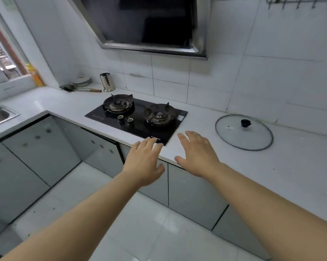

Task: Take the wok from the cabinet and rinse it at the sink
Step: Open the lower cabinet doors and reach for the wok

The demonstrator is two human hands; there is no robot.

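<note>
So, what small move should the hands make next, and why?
Probably lower the right hand to the closed cabinet door below it and open it: no wok is in view, and it and the left hand hold nothing.

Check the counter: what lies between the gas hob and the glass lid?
Nothing. In the head view, only bare white countertop separates the gas hob from the glass lid.
</note>
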